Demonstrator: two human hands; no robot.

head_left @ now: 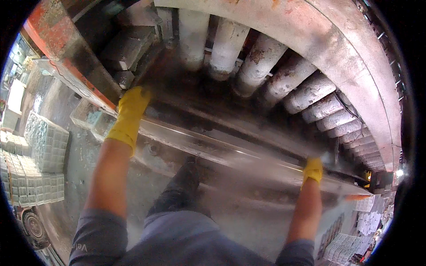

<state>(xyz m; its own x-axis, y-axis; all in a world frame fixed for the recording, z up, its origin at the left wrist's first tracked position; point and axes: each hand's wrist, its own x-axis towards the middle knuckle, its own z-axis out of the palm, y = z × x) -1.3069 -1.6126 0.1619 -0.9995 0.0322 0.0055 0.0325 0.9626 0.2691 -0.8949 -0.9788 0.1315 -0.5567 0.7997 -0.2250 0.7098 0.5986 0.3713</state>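
Both my hands wear yellow gloves and reach forward, far apart, to a long machine bed. My left hand (132, 106) is at the bed's left end, beside a rusty orange-edged frame post (66, 55). Its fingertips fade into the dark, blurred area. Far along to the right, my right hand (313, 169) is at the same bed, its fingers hidden. Between the hands runs a long dark metal bar (222, 117), smeared by motion or haze. Nearer me lies a shiny metal rail (208, 141). Whether either hand grips the bar cannot be made out.
Above the bed stands a row of thick grey cylinders (262, 55) under a heavy pale beam (328, 37). White plastic crates (46, 142) are stacked at the left, near a wheel (33, 225). More crates (344, 248) stand at the lower right. The floor (88, 164) is grey concrete.
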